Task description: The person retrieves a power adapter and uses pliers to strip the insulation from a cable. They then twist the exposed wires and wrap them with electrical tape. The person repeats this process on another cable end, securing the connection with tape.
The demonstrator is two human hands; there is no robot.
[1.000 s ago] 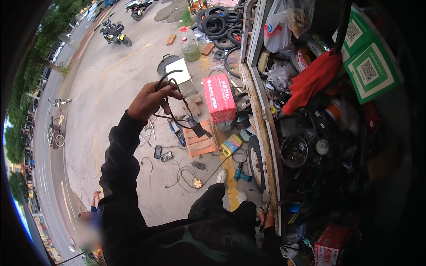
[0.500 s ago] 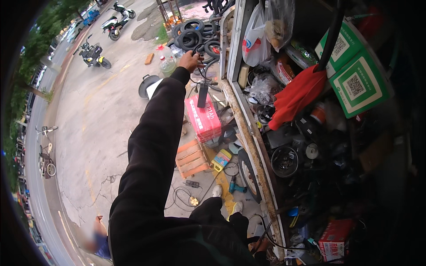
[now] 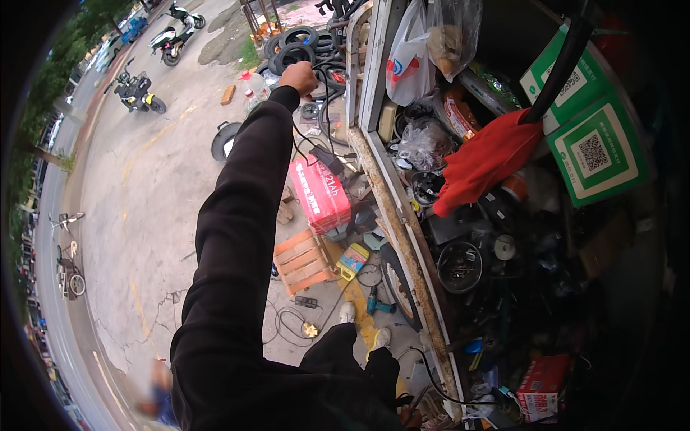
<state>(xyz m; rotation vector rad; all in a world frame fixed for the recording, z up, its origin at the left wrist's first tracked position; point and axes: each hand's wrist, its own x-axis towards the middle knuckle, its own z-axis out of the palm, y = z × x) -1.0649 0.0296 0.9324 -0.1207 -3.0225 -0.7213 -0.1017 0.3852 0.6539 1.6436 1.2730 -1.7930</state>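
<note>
My left arm stretches forward, and my left hand is closed around a black cable that hangs below it. A black power adapter lies tilted at the top edge of a red printed battery box, among the cables. Low in the picture, by the metal door frame, my right hand is partly visible and curled around something thin and dark. What that thing is I cannot make out.
A wooden stool, yellow jug, teal drill and looped cord lie near my feet. Tyres are piled ahead. Right of the rusty frame are a red cloth and a bowl of small parts.
My left hand has moved slightly left and up. The adapter, upright in front of the red box before, now lies slanted at its top edge. The whole view has shifted a little.
</note>
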